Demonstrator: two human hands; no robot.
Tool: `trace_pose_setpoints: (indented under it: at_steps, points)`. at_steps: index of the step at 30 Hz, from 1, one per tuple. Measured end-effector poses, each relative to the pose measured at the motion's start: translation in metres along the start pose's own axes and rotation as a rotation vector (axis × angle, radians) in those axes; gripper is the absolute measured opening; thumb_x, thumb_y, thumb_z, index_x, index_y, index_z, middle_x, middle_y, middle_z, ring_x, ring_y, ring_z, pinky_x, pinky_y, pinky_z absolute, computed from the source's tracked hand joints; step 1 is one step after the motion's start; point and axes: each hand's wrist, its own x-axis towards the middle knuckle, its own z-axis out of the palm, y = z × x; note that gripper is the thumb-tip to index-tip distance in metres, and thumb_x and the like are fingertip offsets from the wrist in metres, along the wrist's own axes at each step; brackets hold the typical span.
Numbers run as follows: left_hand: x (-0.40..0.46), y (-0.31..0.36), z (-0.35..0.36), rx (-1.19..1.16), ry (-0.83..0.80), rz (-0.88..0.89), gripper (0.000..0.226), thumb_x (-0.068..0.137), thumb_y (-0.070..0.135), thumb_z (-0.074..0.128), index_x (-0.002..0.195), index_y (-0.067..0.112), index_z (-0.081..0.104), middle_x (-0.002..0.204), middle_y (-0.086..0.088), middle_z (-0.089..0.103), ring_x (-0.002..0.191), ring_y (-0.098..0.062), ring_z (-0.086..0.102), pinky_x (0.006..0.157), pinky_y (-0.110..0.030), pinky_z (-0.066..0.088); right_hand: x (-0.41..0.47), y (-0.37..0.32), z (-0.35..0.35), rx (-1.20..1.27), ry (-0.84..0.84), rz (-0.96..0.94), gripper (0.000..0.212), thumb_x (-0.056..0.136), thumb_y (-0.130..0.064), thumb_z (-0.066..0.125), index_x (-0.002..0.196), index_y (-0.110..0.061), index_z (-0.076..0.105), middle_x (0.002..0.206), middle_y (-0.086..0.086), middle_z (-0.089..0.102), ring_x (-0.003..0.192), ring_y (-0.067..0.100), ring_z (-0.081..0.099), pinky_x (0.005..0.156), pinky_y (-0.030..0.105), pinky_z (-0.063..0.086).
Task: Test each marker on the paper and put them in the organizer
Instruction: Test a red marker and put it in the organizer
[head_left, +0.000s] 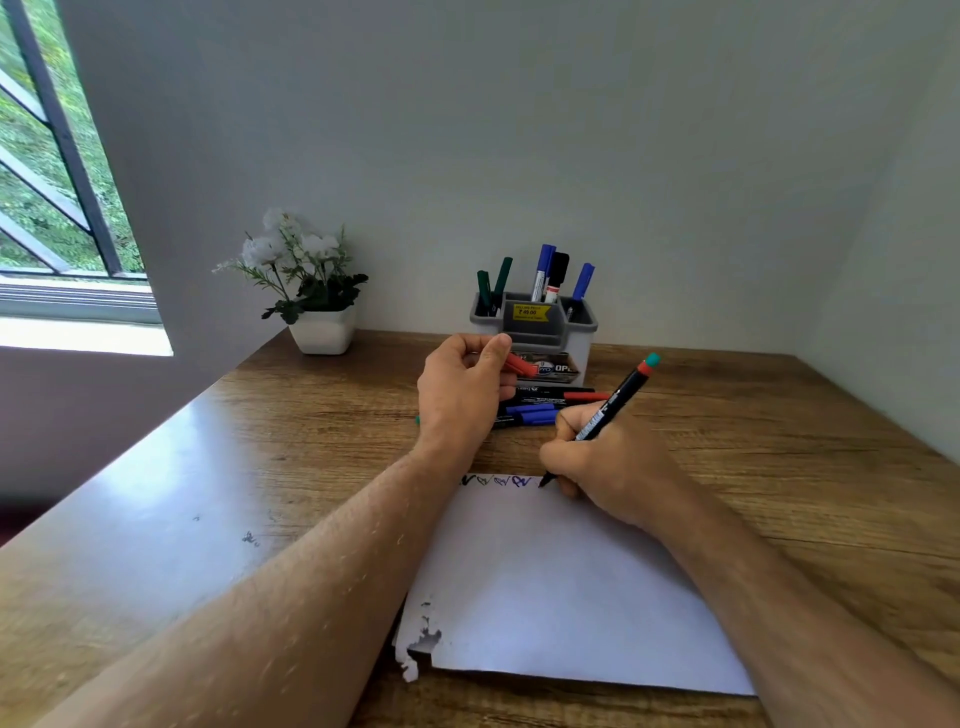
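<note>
Black marker (613, 402), seemingly red-banded tail

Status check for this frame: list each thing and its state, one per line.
Left hand: raised, holding red cap.
Right hand: gripping marker, uncapped, tip on paper.
Paper: flat, scribbles along far edge, near corner torn.
Organizer: upright, five markers standing inside.
Loose markers: lying capped on table.

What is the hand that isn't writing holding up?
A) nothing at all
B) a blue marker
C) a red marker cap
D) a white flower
C: the left hand pinches a red cap above the table, while the right hand presses the uncapped marker onto the paper.
</note>
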Motion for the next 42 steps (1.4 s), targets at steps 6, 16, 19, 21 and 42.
trace_pose_setpoints:
  at_steps: [6,16,19,21,42]
  points:
    - [0.0,0.001,0.0,0.002,0.008,-0.004,0.015,0.097,0.034,0.062,0.101,0.02,0.066,0.084,0.002,0.078,0.077,-0.012,0.074,0.07,-0.025,0.061,0.0,-0.002,0.001,-0.048,0.022,-0.016,0.02,0.076,-0.017,0.065,0.057,-0.017,0.058,0.056,0.002,0.068,0.047,0.001,0.055,0.053,0.023,0.039]
    - [-0.002,0.003,0.0,0.011,0.014,-0.004,0.015,0.098,0.034,0.061,0.101,0.02,0.065,0.085,0.001,0.078,0.076,-0.011,0.073,0.072,-0.026,0.061,-0.002,-0.002,0.001,-0.047,0.011,-0.032,0.022,0.079,-0.016,0.065,0.058,-0.018,0.058,0.054,0.0,0.068,0.046,-0.001,0.055,0.047,0.016,0.038]
    - [-0.002,0.003,0.0,0.003,0.01,-0.013,0.015,0.098,0.034,0.061,0.102,0.02,0.065,0.085,0.001,0.078,0.077,-0.012,0.074,0.073,-0.028,0.062,-0.001,-0.001,0.002,-0.05,0.04,-0.034,0.023,0.078,-0.015,0.065,0.057,-0.017,0.055,0.056,0.007,0.066,0.046,0.004,0.053,0.045,0.018,0.039]
    - [-0.002,0.003,0.0,0.002,0.012,-0.016,0.014,0.098,0.034,0.062,0.101,0.02,0.065,0.085,0.002,0.078,0.077,-0.012,0.074,0.073,-0.028,0.062,-0.001,-0.002,0.002,-0.055,0.046,-0.033,0.023,0.077,-0.014,0.065,0.057,-0.016,0.055,0.056,0.01,0.065,0.047,0.007,0.053,0.047,0.021,0.041]
    - [-0.004,0.011,-0.007,-0.322,-0.144,-0.053,0.012,0.097,0.019,0.064,0.103,0.016,0.073,0.078,-0.002,0.076,0.071,-0.011,0.072,0.063,-0.021,0.058,0.006,-0.002,0.002,0.181,0.357,-0.337,0.018,0.081,-0.002,0.07,0.079,-0.015,0.06,0.067,-0.008,0.059,0.055,-0.003,0.057,0.047,0.01,0.041]
